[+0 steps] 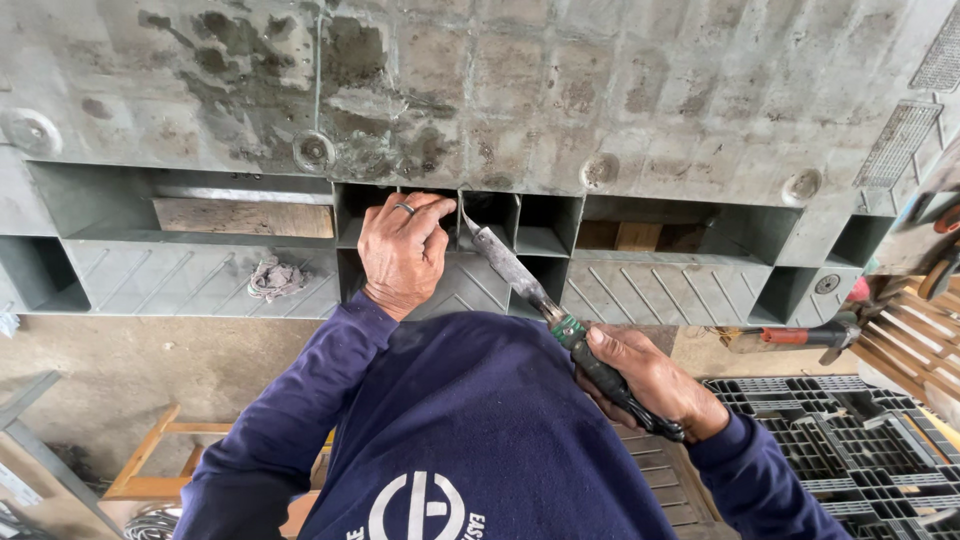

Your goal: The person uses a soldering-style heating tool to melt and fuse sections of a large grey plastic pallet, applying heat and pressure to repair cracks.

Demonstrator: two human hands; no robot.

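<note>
Knife (505, 262) sat mid-frame, blade tip poked into an open cell of the grey plastic pallet (600, 90). Right hand (650, 382) was closed round the knife's dark handle, lower right of centre. Left hand (403, 252), ring on one finger, curled over the pallet's cell edge just left of the blade. Hammer (800, 336) lay at right; black crates (840, 440) lower right.

The grey plastic pallet (520, 100) fills the front, its edge split into small cells by thin walls. The left hand (402, 250) blocks one cell, and the scraper blade (505, 262) enters the next. Cells further right stand open; wood blocks (243, 217) plug the wide left slot.
</note>
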